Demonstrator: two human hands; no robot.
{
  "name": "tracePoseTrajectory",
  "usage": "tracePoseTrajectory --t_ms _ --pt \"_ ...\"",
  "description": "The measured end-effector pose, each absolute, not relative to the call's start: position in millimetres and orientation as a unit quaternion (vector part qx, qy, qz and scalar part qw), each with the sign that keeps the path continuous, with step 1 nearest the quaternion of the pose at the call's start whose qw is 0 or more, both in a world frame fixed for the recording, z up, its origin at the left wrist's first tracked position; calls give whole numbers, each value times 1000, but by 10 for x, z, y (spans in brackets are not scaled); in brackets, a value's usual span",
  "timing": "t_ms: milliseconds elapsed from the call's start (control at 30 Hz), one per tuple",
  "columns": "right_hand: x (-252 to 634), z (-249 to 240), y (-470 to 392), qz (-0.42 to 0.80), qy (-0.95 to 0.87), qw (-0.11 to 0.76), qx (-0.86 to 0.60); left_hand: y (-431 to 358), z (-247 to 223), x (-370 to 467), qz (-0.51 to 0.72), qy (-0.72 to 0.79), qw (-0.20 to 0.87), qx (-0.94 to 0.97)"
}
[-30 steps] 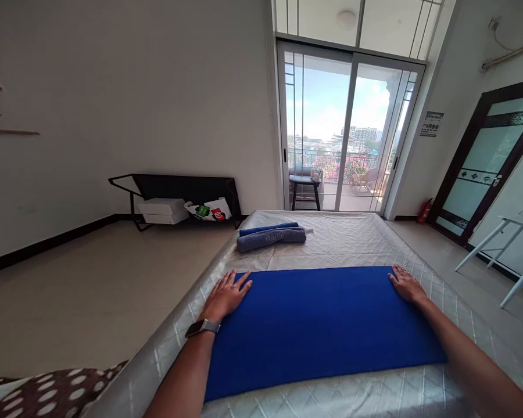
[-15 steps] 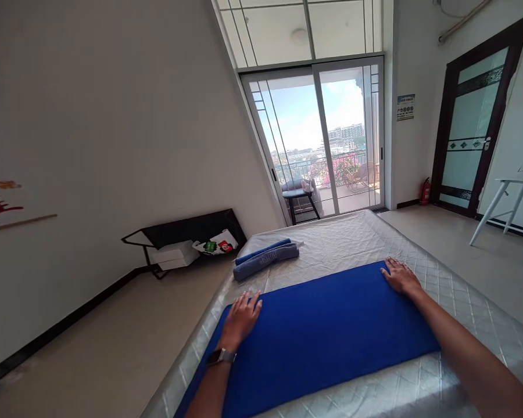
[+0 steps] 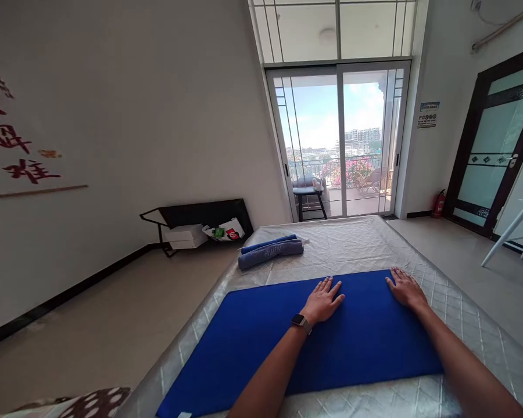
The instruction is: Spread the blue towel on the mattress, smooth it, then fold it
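Observation:
A blue towel (image 3: 244, 331) is spread out flat on the mattress (image 3: 331, 232), which has a shiny silver-white quilted cover. My left hand (image 3: 323, 301), with a watch (image 3: 302, 323) on its wrist, lies on the far middle part of the towel, fingers spread. At the towel's far right corner rests my right hand (image 3: 407, 288), also flat with its fingers apart. Neither hand grasps anything. Beyond the towel, to the left, a rolled grey-blue towel (image 3: 270, 253) lies beside a blue roll (image 3: 268, 243).
Against the left wall stands a black-framed rack (image 3: 200, 213) with white boxes (image 3: 185, 237) and a printed bag (image 3: 226, 230). A stool (image 3: 310, 194) shows behind the glass sliding door (image 3: 340, 139). A spotted brown cloth (image 3: 98, 403) is at the lower left.
My left hand has slid right across the towel, from its far left corner to the middle. My right hand stays at the right corner. The view has turned left.

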State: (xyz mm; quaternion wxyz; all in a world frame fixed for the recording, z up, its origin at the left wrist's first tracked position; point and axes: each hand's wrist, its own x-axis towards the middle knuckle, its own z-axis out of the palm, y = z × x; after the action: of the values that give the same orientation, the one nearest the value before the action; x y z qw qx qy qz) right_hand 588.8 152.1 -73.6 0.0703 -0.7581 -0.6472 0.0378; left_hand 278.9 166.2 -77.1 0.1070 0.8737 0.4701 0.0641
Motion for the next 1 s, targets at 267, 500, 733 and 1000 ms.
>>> tracePoseTrajectory --t_ms 267,500,733,1000 --pt "5895 -762 1554 41 -643 69 -762 1732 -846 941 14 636 18 771" --pt "5976 -842 1607 30 -643 59 -763 1661 -1002 -218 28 723 -25 690" --pt "5930 -701 1541 31 -649 35 -760 1640 -966 -151 26 716 -11 697" --pt "5904 -657 1517 20 -646 16 -763 1636 -964 -115 50 728 2 683"
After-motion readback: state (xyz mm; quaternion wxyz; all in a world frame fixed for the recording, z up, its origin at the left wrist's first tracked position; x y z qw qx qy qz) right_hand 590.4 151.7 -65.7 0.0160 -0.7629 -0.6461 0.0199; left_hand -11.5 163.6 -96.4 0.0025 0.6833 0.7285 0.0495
